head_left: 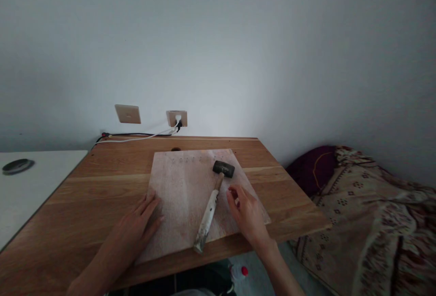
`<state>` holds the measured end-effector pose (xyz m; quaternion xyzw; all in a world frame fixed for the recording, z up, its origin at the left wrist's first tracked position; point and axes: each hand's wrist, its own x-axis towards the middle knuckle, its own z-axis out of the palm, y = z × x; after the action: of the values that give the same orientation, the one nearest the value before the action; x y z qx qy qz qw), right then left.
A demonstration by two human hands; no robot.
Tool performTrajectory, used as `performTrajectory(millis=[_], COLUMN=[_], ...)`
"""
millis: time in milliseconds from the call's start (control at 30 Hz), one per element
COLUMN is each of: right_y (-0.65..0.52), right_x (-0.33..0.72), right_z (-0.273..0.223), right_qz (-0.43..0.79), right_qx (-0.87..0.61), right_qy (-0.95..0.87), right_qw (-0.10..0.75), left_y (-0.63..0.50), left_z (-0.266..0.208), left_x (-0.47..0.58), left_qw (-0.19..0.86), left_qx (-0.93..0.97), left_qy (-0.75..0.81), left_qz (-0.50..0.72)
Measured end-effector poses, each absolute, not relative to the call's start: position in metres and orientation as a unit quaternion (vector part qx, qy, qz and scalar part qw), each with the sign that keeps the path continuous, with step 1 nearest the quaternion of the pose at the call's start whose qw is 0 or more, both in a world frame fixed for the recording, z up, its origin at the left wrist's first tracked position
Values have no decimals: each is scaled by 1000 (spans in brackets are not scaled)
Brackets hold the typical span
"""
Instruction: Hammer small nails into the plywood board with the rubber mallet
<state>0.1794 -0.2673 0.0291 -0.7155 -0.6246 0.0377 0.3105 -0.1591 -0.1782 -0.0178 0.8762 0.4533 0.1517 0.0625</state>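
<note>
A pale, thin wooden board [180, 196] lies on the brown wooden table, with a row of several small nail-like points along its far edge. My left hand [141, 218] rests flat with its fingers out over the board's left edge. On the board lies a hammer [207, 216] with a dark head and a worn white handle, its end reaching past the near edge. Just right of the handle, my right hand [247, 212] is above the board with its fingers curled and pinched together. Whatever is between those fingertips is too small to name. Neither hand touches the hammer.
The wooden table [102, 187] stands against the wall. Cables [143, 137] run along its back to a wall socket [177, 118]. A white surface [41, 182] with a dark oval object [18, 166] adjoins at left. Patterned bedding [368, 223] is at right; a red-capped bottle [238, 272] stands below.
</note>
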Motion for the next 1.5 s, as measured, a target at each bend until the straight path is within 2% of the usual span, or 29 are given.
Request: performTrajectory(millis=[67,200,333,500,633,767,900,1067,1233,1400,1500], right_y=[-284,-305,-313,-326,-351,-368,-374,-383,-357,-298,-275], right_x=[192,238,297,372,414,426,408,347,263,193,176], right_z=[15,-11,-19,-20,-32,-42,-37,-26,6,40,43], right_qz=[2,-69,-74,-96,-195,-213,-210,-180,-164,-36,17], right_qx=[-685,-710,-750,-767,-794,-781,-758,-718,-718,-564,-530], right_qy=[-659,-652,-611,-591,-552,-574,-607,-667,-662,-808,-831], right_qw=[312,256,242,228,166,120,115,84,137,164,168], left_y=[-180,-179,-167,-168,-191,-205,-199,-192,-195,-178,-146], left_z=[-17,3,18,22,19,15,18,11,3,18,32], left_x=[-153,-115,-57,10,37,44,24,-51,-130,-151,-140], left_qw=[54,53,95,98,86,65,49,3,-5,27,52], left_qx=[880,895,919,941,956,961,959,941,912,899,887], left_qy=[446,414,356,292,205,182,197,270,345,390,420], left_qz=[157,158,139,138,190,198,197,204,220,199,186])
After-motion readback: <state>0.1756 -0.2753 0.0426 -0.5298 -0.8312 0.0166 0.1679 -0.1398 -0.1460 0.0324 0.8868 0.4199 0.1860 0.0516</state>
